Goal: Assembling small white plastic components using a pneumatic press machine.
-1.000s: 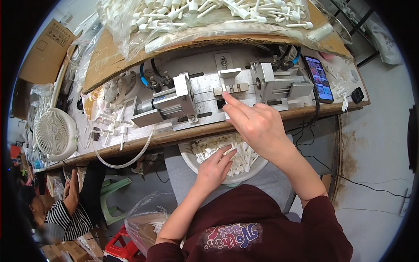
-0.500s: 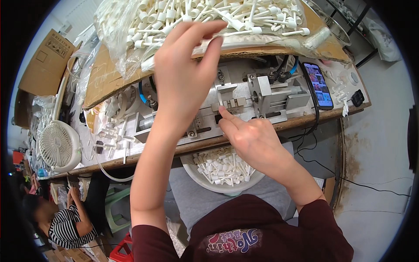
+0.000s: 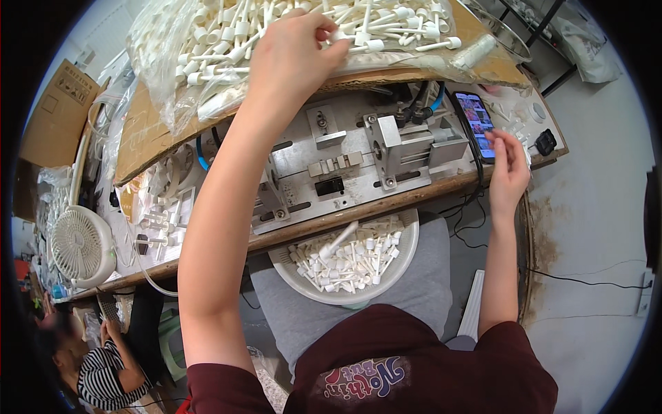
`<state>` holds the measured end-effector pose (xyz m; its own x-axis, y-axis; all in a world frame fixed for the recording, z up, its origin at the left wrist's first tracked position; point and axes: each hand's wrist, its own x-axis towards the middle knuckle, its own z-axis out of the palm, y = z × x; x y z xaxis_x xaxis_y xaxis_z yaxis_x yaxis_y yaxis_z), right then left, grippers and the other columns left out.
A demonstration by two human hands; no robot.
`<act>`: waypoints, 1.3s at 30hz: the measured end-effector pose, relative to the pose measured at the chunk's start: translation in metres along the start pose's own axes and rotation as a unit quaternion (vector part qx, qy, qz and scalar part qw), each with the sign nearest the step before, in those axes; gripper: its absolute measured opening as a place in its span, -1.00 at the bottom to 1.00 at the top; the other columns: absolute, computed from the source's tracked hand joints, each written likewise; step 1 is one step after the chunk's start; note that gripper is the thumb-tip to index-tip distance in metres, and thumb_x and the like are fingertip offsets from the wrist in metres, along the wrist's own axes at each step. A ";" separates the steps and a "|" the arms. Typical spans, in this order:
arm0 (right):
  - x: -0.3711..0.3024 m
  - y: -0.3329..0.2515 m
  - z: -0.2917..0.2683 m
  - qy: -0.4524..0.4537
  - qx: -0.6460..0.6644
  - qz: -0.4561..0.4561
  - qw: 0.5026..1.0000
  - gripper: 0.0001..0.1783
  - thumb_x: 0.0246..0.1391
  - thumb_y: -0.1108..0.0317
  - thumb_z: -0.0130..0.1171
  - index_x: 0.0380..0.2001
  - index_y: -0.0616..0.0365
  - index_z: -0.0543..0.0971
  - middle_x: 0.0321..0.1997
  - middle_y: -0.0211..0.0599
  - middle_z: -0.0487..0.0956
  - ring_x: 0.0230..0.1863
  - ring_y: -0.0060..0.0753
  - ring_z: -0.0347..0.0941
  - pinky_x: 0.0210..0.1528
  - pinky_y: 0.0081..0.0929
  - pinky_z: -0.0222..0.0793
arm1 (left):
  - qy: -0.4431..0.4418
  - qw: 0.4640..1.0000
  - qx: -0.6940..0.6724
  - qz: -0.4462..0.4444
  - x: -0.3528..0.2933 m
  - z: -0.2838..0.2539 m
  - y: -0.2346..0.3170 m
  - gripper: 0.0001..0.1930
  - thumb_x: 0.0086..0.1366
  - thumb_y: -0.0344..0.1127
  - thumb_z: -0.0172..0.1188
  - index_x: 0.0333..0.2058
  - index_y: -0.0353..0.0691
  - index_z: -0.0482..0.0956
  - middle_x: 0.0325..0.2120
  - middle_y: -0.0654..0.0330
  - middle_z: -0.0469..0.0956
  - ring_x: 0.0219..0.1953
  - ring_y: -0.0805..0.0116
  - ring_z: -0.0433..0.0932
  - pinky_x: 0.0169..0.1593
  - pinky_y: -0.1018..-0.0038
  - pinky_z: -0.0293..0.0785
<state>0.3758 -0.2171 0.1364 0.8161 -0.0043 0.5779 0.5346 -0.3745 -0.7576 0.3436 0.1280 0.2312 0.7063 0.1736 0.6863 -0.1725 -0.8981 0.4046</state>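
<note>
My left hand point(image 3: 293, 52) reaches up into a heap of white plastic pump parts point(image 3: 276, 27) lying on clear plastic over a cardboard shelf point(image 3: 148, 141); its fingers close on one white piece at the heap's edge. My right hand point(image 3: 509, 165) is out at the right end of the bench, fingers apart, touching or just beside a smartphone point(image 3: 477, 123) with a lit screen. Between the arms sits a grey metal press jig point(image 3: 358, 162) on the wooden bench. A white bowl point(image 3: 407, 255) of the same white parts rests on my lap.
A small white fan point(image 3: 81, 247) stands at the bench's left end beside loose white parts point(image 3: 160, 221). A cardboard box point(image 3: 54, 114) is at far left. Cables trail over the floor at right. Another person in a striped top point(image 3: 103, 376) sits at lower left.
My left hand rose from the bowl to the heap on the shelf. My right hand left the jig and swung right to the phone.
</note>
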 end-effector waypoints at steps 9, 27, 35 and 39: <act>0.021 0.062 -0.029 -0.107 -0.285 -0.021 0.952 -0.69 0.43 0.19 -0.12 -0.07 0.11 0.56 -0.27 -0.34 0.72 -0.02 -0.33 0.54 0.23 -0.31 0.08 | 0.057 0.992 -0.114 -0.012 -0.082 -0.063 0.048 -0.77 0.13 -0.55 0.34 -0.19 -0.28 0.69 -0.23 0.19 0.54 -0.17 0.38 0.67 -0.13 0.47 0.73; 0.084 -0.121 0.104 -0.232 -0.027 -0.239 0.942 -0.80 0.21 0.42 0.22 -0.14 0.30 0.61 -0.18 -0.23 0.63 -0.13 -0.42 0.56 0.00 -0.48 0.43 | -0.090 0.995 0.020 -0.025 -0.175 -0.067 0.076 -0.69 0.09 -0.52 0.41 -0.14 -0.29 0.70 0.01 0.11 0.66 -0.15 0.20 0.71 -0.08 0.43 0.62; 0.100 -0.137 0.137 -0.374 -0.010 -0.199 0.906 -0.77 0.20 0.35 0.21 -0.20 0.33 0.60 -0.32 -0.15 0.59 -0.32 -0.30 0.50 -0.22 -0.39 0.43 | -0.096 0.989 0.106 0.040 -0.176 -0.061 0.081 -0.76 0.09 -0.46 0.34 -0.21 -0.36 0.70 -0.04 0.08 0.67 -0.50 0.45 0.59 -0.38 0.52 0.47; 0.096 -0.148 0.135 -0.379 -0.029 -0.173 0.909 -0.77 0.14 0.36 0.28 -0.24 0.32 0.60 -0.33 -0.21 0.56 -0.35 -0.42 0.47 -0.26 -0.45 0.41 | -0.127 0.986 0.112 0.006 -0.187 -0.056 0.082 -0.73 0.08 -0.46 0.40 -0.18 -0.25 0.71 -0.01 0.18 0.67 -0.47 0.36 0.61 -0.37 0.47 0.47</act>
<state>0.4052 -0.0368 0.2632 0.5301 0.7547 0.3866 0.7932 -0.2802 -0.5407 0.1588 0.0447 0.1696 0.8590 0.0810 0.5055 -0.0459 -0.9713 0.2336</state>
